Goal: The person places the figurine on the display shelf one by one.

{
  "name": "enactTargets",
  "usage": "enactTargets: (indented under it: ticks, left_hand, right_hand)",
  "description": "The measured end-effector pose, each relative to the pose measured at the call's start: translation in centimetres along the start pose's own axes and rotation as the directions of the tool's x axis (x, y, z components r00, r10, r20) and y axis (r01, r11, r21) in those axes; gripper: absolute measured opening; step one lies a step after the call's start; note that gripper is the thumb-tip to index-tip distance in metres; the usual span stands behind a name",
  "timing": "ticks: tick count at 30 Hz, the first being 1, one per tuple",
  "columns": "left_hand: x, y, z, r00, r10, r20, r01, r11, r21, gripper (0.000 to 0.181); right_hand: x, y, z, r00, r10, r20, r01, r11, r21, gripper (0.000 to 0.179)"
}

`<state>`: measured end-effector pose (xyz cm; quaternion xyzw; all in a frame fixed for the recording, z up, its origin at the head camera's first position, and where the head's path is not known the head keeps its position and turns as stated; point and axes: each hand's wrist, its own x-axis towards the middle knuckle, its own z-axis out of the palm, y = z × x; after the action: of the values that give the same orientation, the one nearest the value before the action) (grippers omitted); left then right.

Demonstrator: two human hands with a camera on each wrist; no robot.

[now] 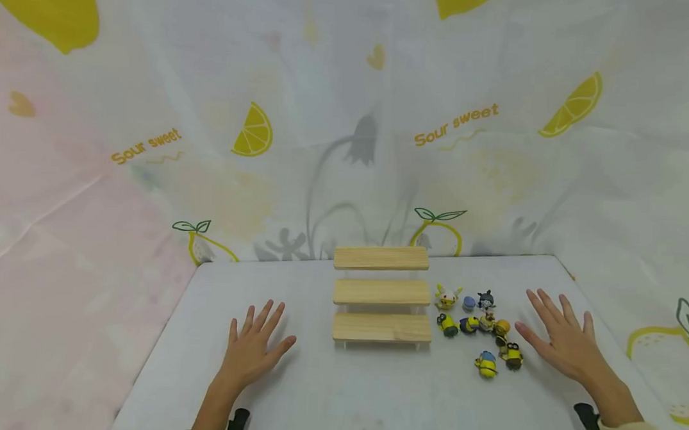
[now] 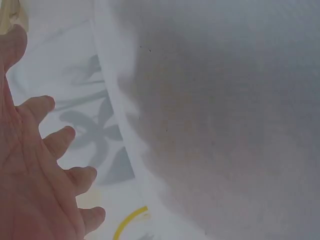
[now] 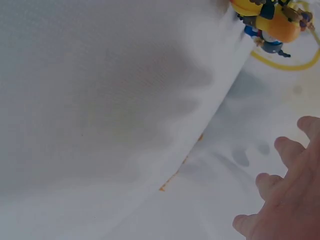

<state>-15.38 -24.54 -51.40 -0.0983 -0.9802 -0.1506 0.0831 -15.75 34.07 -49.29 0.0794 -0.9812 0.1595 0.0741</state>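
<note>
My left hand [image 1: 252, 352] is held over the left part of the white table with its fingers spread, holding nothing. On the other side, my right hand [image 1: 566, 343] is likewise spread and holds nothing, just right of a group of small toy figures. Among these are a yellow figure with a blue top [image 1: 487, 364], a yellow and brown figure [image 1: 512, 356], a green and yellow figure [image 1: 447, 325], a white and yellow eared figure [image 1: 447, 298] and a dark-haired figure [image 1: 486, 300]. A three-tier wooden display stand [image 1: 382, 328] stands between the hands, left of the figures.
The white table [image 1: 290, 405] ends at the back against a hanging cloth [image 1: 327, 79] printed with lemons. A small blue piece [image 1: 469, 304] lies among the figures. In the right wrist view, some figures [image 3: 275, 25] show at the upper right, near the table's edge.
</note>
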Motion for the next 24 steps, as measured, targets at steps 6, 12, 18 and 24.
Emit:
enactTargets:
  ticks: [6, 12, 18, 24]
  left_hand:
    - [0.9, 0.4, 0.7, 0.998, 0.056, -0.028, -0.057, 0.998, -0.031, 0.080]
    - [2.0, 0.5, 1.4, 0.992, 0.109, -0.062, -0.118, 0.978, -0.169, 0.074]
    - [3.0, 1.2, 1.5, 0.983, 0.182, -0.014, -0.171, 0.894, -0.413, 0.065]
    - [3.8, 2.0, 1.8, 0.978, 0.202, 0.055, -0.122, 0.761, -0.637, 0.059]
  right_hand:
    - [-0.1, -0.3, 0.0, 1.000, -0.005, 0.000, 0.005, 1.000, 0.003, 0.082]
    - [0.0, -0.3, -0.1, 1.000, -0.001, 0.016, 0.000, 1.000, 0.016, 0.082]
    - [0.1, -0.1, 0.1, 0.999, 0.017, 0.033, -0.017, 1.000, -0.002, 0.083]
    - [0.1, -0.2, 0.5, 1.000, 0.025, 0.013, -0.025, 1.000, -0.019, 0.084]
